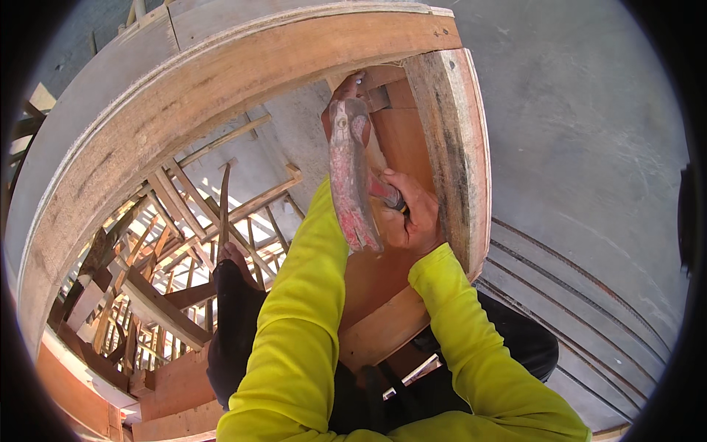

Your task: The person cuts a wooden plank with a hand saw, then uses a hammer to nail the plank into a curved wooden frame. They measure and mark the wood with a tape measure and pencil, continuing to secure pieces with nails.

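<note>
A worn claw hammer (350, 169), with red paint flaking off its head, fills the middle of the view. My right hand (417, 215) is closed round its dark handle, beside an upright timber (444, 140). Beyond the hammer head my left hand (340, 92) reaches into the far corner of the wooden frame. Its fingers look bent together near a short wood block, but the hammer hides most of them. Whatever they pinch, if anything, is too small to make out. Both forearms wear bright yellow sleeves.
A long timber beam (243, 65) bounds the far and left sides. Below it lies a deep drop with many wooden props (250, 202). My foot (234, 258) is over that side. Grey concrete (582, 125) spreads to the right, with several steel bars (574, 272).
</note>
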Demonstrator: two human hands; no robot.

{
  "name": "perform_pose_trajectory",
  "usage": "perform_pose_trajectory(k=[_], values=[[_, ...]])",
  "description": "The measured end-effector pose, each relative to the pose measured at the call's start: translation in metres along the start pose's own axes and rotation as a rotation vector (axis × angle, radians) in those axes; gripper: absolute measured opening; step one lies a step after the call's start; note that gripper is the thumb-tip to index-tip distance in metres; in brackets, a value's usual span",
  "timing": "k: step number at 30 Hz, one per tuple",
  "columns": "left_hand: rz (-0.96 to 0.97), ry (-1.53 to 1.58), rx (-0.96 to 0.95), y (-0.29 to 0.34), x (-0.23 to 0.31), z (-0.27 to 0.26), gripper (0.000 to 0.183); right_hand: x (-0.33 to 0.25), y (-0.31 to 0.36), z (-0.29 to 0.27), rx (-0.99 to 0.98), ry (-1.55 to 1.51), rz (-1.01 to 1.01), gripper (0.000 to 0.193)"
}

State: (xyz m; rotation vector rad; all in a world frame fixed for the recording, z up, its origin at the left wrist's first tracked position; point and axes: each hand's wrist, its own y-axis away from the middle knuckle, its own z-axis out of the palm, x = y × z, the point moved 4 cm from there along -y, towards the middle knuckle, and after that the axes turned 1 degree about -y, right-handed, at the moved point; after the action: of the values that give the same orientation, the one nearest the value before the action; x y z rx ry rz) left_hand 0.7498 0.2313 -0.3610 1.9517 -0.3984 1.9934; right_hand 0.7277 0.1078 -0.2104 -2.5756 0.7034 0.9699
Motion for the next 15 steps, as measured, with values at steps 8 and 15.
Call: perform_pose_trajectory(k=[8,15], values=[[-0.033,0.141,0.004,-0.008,-0.013,-0.003,0.037,-0.005,0.003,0.002,0.011,-0.001,0.051,0.036],[0.14,-0.082,-0.121,-0.014,-0.015,0.0,0.034,0.01,-0.007,0.002,0.026,-0.022,0.235,0.035]])
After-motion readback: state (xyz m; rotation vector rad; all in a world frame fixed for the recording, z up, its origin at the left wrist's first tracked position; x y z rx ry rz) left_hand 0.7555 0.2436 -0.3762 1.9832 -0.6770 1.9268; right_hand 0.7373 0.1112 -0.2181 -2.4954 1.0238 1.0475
